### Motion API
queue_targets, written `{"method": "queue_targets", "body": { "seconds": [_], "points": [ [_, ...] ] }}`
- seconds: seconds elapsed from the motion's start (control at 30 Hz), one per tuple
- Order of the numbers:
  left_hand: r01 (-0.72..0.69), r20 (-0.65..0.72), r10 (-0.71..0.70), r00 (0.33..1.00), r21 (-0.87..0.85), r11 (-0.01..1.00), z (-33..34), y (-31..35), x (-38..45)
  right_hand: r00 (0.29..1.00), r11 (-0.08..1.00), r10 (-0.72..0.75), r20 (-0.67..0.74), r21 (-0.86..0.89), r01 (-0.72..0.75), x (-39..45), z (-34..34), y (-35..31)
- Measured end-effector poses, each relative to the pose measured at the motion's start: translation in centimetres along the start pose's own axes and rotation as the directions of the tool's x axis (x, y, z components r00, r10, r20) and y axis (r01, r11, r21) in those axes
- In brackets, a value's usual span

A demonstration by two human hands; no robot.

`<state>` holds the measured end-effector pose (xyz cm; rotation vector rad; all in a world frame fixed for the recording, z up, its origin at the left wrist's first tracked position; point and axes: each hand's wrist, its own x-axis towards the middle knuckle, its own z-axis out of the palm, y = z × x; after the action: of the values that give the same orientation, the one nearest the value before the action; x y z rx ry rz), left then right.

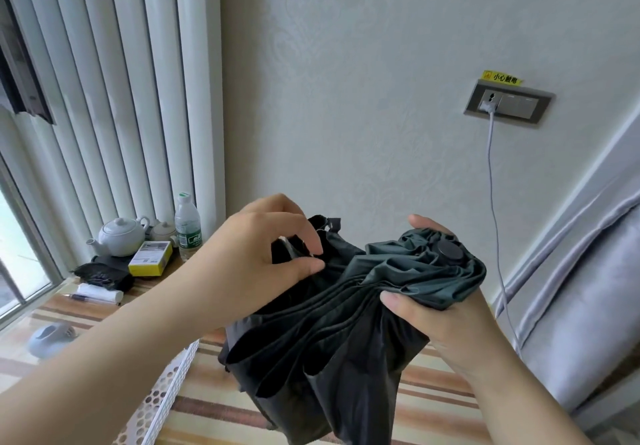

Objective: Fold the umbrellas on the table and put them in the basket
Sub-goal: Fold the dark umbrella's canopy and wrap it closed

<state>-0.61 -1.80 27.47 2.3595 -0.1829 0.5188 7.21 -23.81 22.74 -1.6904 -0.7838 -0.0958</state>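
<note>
While we hold it above the striped surface [433, 396], the dark umbrella [346, 323] hangs loose and half gathered. Beneath sits the white basket [166, 385]. Our right hand [446, 309] grips the cap end; our left hand [252, 254] pinches a fold. If that pinch slips, we risk the pleats springing loose.
</note>
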Motion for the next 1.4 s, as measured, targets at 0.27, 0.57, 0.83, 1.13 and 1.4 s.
{"method": "queue_targets", "body": {
  "seconds": [0.27, 0.57, 0.83, 1.13, 1.4],
  "points": [
    [-0.181, 0.073, 0.173, 0.982, 0.116, 0.977, 1.2, 1.7, 0.7, 0.999, 0.998, 0.042, 0.009, -0.046, -0.041, -0.2, 0.5, -0.1],
    [-0.245, 0.03, 0.248, 0.968, -0.073, 0.967, 1.9, 2.2, -0.7, 0.995, 0.994, 0.088, -0.036, -0.063, -0.09, 0.1, 0.8, -0.2],
    [0.088, 0.33, 0.074, 0.941, -0.452, 0.888, 2.6, 1.2, -0.3, 0.995, 0.993, 0.097, -0.02, -0.058, -0.098, 0.1, 2.0, -0.3],
    [0.275, 0.482, 0.172, 0.859, -0.718, 0.639, 2.4, 0.6, -0.5, 0.995, 0.989, 0.096, 0.006, -0.115, -0.095, -0.7, 2.1, -0.5],
    [0.013, 0.108, 0.022, 0.994, -0.308, 0.951, -2.0, 0.1, -0.5, 0.996, 0.994, 0.055, -0.073, -0.089, -0.061, -0.4, 0.8, -0.6]
  ]
}}
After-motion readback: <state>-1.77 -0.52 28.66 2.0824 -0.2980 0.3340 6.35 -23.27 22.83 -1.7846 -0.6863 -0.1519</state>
